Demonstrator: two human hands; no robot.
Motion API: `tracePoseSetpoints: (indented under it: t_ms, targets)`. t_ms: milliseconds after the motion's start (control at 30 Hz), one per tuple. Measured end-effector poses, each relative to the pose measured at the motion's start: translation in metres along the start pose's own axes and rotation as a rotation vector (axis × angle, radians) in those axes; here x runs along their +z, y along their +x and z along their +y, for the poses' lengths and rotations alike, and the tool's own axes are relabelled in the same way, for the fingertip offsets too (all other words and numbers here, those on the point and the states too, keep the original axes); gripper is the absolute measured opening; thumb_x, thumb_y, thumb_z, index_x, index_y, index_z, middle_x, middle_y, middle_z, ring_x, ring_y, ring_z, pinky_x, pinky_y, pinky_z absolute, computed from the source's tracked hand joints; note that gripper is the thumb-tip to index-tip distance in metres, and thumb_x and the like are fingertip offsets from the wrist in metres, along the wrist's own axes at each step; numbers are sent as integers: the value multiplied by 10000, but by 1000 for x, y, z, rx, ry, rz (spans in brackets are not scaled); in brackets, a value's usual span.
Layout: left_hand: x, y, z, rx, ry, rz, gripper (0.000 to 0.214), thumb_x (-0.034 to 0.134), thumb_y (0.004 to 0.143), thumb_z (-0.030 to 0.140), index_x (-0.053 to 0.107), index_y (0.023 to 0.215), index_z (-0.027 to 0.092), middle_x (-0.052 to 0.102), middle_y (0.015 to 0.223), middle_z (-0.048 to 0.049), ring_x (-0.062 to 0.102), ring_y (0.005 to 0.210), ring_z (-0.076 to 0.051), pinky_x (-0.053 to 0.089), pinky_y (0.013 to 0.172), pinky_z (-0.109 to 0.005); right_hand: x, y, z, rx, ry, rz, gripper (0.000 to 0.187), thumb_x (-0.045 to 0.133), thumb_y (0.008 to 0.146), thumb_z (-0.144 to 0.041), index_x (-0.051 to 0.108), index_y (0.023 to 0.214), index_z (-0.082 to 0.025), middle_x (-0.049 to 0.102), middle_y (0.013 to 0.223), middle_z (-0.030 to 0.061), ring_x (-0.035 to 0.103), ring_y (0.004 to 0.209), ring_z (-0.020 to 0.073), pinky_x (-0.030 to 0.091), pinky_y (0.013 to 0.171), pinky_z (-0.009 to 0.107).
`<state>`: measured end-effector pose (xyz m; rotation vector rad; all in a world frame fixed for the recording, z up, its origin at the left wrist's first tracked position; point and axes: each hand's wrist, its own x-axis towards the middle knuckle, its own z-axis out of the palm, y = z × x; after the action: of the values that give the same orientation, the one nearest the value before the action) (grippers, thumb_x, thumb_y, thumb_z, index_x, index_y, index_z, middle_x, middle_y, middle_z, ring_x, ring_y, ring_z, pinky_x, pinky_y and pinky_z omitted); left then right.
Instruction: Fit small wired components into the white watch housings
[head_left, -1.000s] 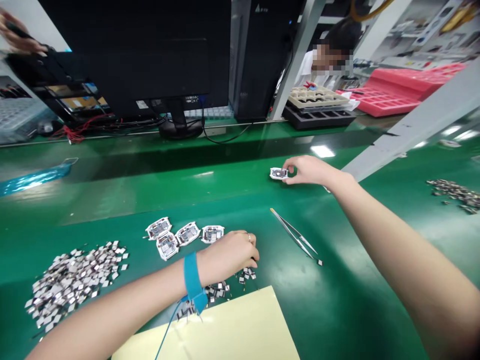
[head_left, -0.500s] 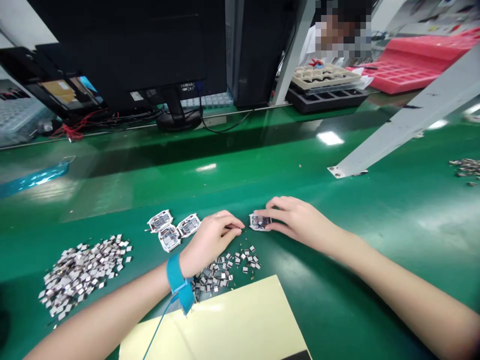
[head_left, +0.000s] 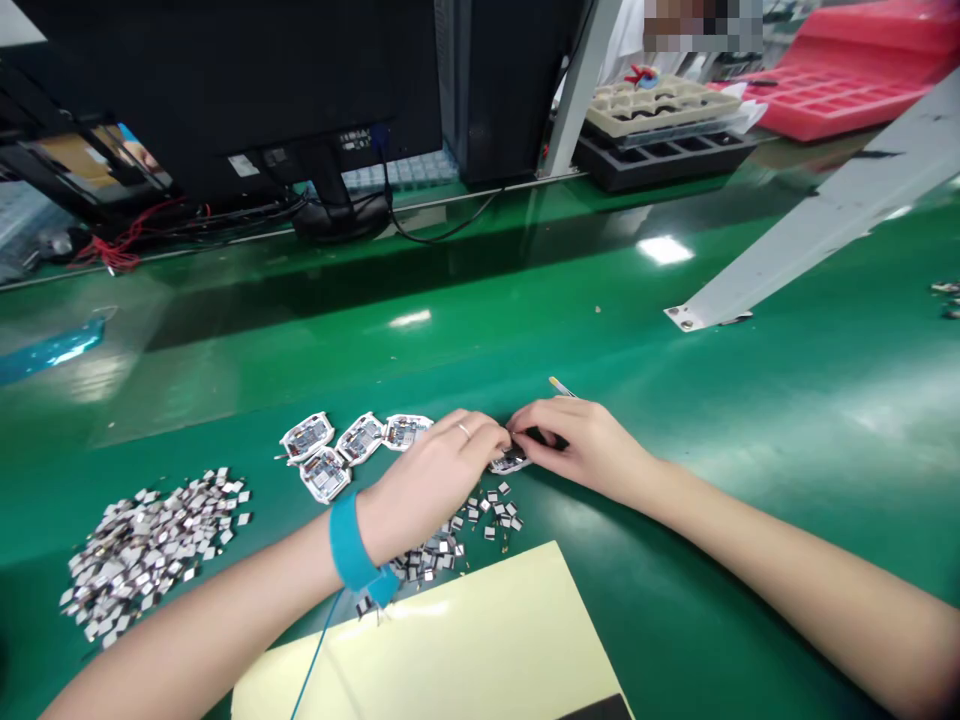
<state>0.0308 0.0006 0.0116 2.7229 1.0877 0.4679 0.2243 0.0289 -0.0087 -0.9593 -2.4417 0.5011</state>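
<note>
two hands are bunched over one white-framed circuit board [head_left: 510, 462], lying on the green worktop [head_left: 750, 400] between them and mostly hidden by the fingers. the left hand [head_left: 431, 485] is curled with its left fingers [head_left: 487, 432] closed in at the board's edge; any pinch on a tiny part cannot be told. the right hand [head_left: 581, 445] is half closed, with its right fingers [head_left: 529, 420] wrapped around steel tweezers [head_left: 561, 386], of which only the yellow-tipped end and a dark stretch are seen.

risks: the board could be nudged or flipped if the tweezer tips slip on its smooth face. the shiny metal squares are thin, flat and light, so they could be scattered by a wrist drag. the loose group [head_left: 480, 520] lies right under the left wrist, with a larger heap [head_left: 150, 550] further left. four more paper-edged boards [head_left: 360, 438] sit just beside the left hand and could be knocked. the blue wrist strap [head_left: 349, 540] trails a thin wire [head_left: 319, 650] across a pale yellow sheet [head_left: 420, 640], where it could be snagged.
</note>
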Motion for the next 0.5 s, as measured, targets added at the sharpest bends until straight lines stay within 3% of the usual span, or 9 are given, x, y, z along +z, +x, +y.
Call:
tracePoseSetpoints:
  t_ms: [133, 233, 300, 433, 500]
  targets:
    - [15, 4, 0, 56, 22, -109, 164, 368, 860, 120, 515, 930, 105, 550, 929, -71, 487, 915, -175, 466, 790, -304, 1, -2, 2, 137, 109, 17, 32, 475, 774, -179, 503, 767, -164, 576, 697, -21, 441, 502, 42, 393, 508, 178]
    - [18, 4, -2, 17, -9, -68, 154, 382, 855, 122, 519, 923, 108, 548, 943, -73, 484, 921, -172, 465, 800, -309, -4, -6, 6, 184, 201, 18, 66, 472, 756, -163, 468, 691, -155, 594, 837, 7, 433, 514, 36, 409, 516, 189]
    - [15, 6, -3, -4, -56, -32, 146, 395, 853, 135, 529, 908, 123, 562, 913, -56, 504, 868, -155, 472, 775, -296, -8, -9, 8, 203, 202, -10, 30, 465, 756, -162, 494, 763, -156, 583, 861, 16, 439, 527, 43, 431, 547, 212]
    - [11, 9, -1, -3, -66, 6, 163, 410, 849, 147, 556, 921, 146, 581, 888, -34, 525, 810, -134, 475, 716, -252, -10, -14, 8, 151, 110, -124, 468, 552, 728, -224, 404, 1169, -172, 554, 841, 16, 509, 664, 95, 464, 735, 307]
    - [12, 9, 1, 3, -2, 34, 169, 412, 848, 145, 568, 914, 136, 576, 899, -43, 518, 826, -140, 470, 703, -242, -7, -14, 7, 105, 80, -135, 530, 585, 717, -255, 387, 1201, -169, 561, 873, 24, 527, 748, 119, 456, 784, 320]
